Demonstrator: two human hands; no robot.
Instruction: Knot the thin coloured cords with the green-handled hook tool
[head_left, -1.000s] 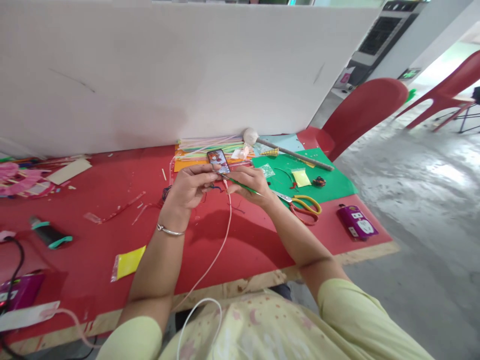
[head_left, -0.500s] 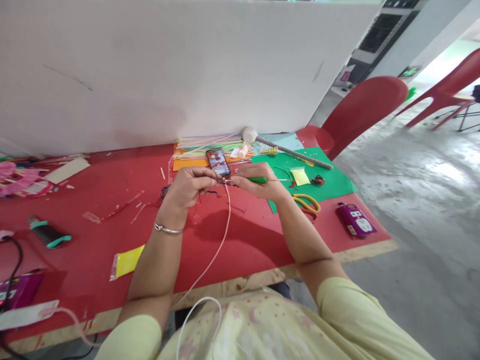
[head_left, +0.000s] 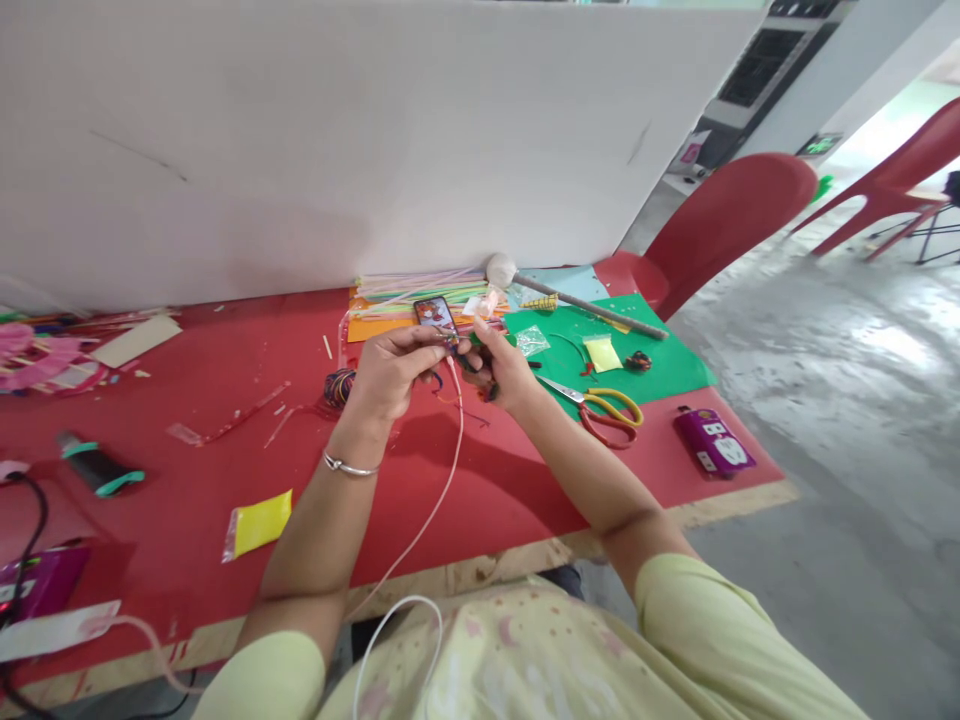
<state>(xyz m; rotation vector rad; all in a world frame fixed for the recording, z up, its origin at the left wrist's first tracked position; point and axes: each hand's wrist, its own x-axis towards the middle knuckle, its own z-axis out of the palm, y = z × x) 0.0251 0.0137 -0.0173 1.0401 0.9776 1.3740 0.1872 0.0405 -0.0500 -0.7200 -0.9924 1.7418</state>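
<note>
My left hand (head_left: 394, 370) is closed in a pinch, its thumb and index finger on a tiny part with thin coloured wires, mostly hidden by the fingertips. Close beside it, my right hand (head_left: 504, 372) is wrapped round a tool with green and dark parts (head_left: 492, 391); its kind is hidden by the fingers. The fingertips of both hands nearly meet. Just beyond them a phone (head_left: 435, 312) with a lit screen lies tilted. A pale pink cable (head_left: 454, 440) runs from the phone's near end toward my body. A coil of dark multicoloured wire (head_left: 339, 387) lies by my left wrist.
Scissors (head_left: 611, 415) with yellow and red handles lie right of my right forearm. A green sheet (head_left: 660, 370) bears small bags. A purple box (head_left: 712, 440) sits at the right edge. Leftward are a yellow packet (head_left: 259, 525) and a black-and-teal cutter (head_left: 101, 468).
My right hand has turned upward, and the green handle that stuck out to the right is now mostly hidden. My left hand has shifted slightly right. The scissors' blades have come into view.
</note>
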